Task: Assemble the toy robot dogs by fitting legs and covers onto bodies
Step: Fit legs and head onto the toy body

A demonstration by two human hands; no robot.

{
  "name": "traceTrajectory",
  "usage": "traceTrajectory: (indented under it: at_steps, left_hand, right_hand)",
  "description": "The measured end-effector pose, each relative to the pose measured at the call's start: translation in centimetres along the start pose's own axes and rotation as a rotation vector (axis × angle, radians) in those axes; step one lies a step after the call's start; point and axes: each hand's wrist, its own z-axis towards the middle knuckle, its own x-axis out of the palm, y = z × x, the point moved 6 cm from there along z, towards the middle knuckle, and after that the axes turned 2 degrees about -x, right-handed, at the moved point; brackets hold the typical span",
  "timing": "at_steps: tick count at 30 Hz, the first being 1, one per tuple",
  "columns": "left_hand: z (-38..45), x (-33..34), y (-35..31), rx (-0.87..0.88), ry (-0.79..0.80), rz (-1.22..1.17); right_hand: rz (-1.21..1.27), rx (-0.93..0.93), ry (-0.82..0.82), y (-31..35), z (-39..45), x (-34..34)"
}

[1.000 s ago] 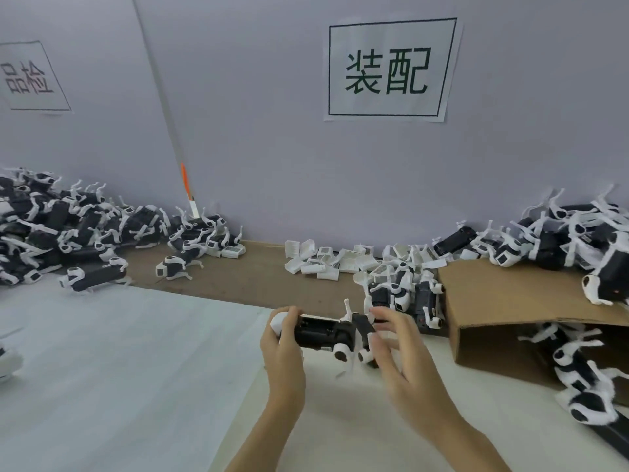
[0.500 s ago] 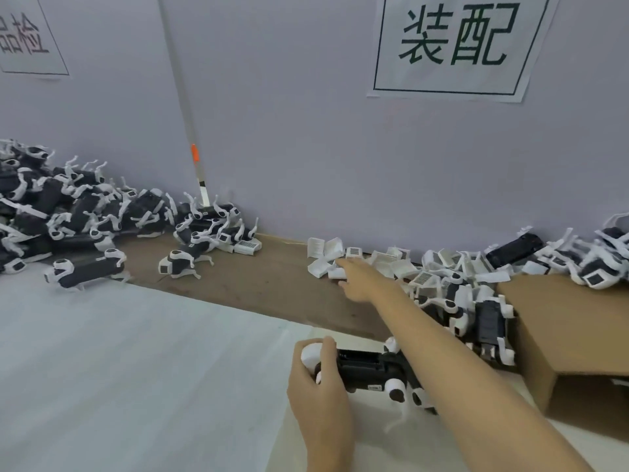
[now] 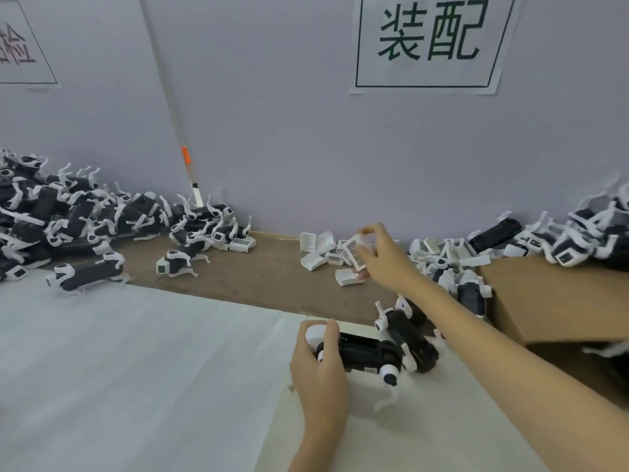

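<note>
The left hand (image 3: 318, 376) sits at about six o'clock, its grip clamped around the rounded white end of a toy dog body (image 3: 360, 354), a long black plastic block with a glossy, ribbed top. That body lies lengthwise on the pale, matte sheet (image 3: 136, 369) covering the near desk, and a white ball-jointed leg (image 3: 389, 379) hangs off its far end, blurred. Just behind it, touching or nearly so, lies a second black body (image 3: 413, 338) with white legs, tilted toward one o'clock.

The right hand (image 3: 383, 258) reaches out toward one o'clock, arm stretched across the frame. Its grip is pinched on a small white cover (image 3: 354, 255), a flat rectangular plastic piece with a dark barcode-like label, lifted clear of the surface. Below and around it a loose heap of similar white covers (image 3: 323, 253) rests on the brown, fibrous strip of desk (image 3: 255, 270) against the wall.

At ten o'clock a large tangled pile of finished dogs (image 3: 68, 219) spreads along the wall, black bodies with curved white legs. Two of these stand apart nearer the sheet. At three o'clock sits a brown cardboard box (image 3: 558, 301), with more black-and-white dogs (image 3: 585, 236) heaped behind it. A white paper sign (image 3: 430, 42) with green characters hangs at twelve o'clock on the smooth lilac wall.
</note>
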Motion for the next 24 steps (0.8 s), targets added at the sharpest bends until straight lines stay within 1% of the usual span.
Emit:
traceTrajectory:
  at_steps: [3, 6, 9, 13, 15, 16, 20, 24]
  left_hand:
    - [-0.8, 0.8, -1.0, 0.055, 0.095, 0.022]
    - [-1.8, 1.6, -1.6, 0.104, 0.171, 0.057]
    - [-2.3, 2.1, -1.7, 0.144, 0.201, 0.101]
    - [-2.8, 2.4, -2.0, 0.178, 0.222, 0.112]
    - [-3.3, 2.6, -2.1, 0.179, 0.242, 0.105]
    - [-3.7, 2.8, -2.2, 0.174, 0.261, 0.100]
    - [-5.3, 3.7, -2.3, 0.191, 0.345, 0.100]
    - [-6.2, 4.1, -2.5, 0.195, 0.349, 0.116]
  right_hand:
    - [0.254, 0.034, -0.029, -0.7, -6.9, -2.3]
    - [0.376, 0.087, -0.070, -2.4, -14.3, -3.7]
    - [0.380, 0.063, -0.113, -3.8, -19.2, -4.4]
    - [0.423, 0.016, -0.221, -4.1, -22.0, -4.5]
    - [0.372, -0.045, -0.287, -3.5, -22.6, -4.6]
    - [0.325, -0.075, -0.293, -3.2, -22.8, -4.6]
    - [0.089, -0.196, -0.237, -2.0, -23.2, -3.4]
    - [-0.108, -0.264, -0.198, -1.6, -23.7, -2.4]
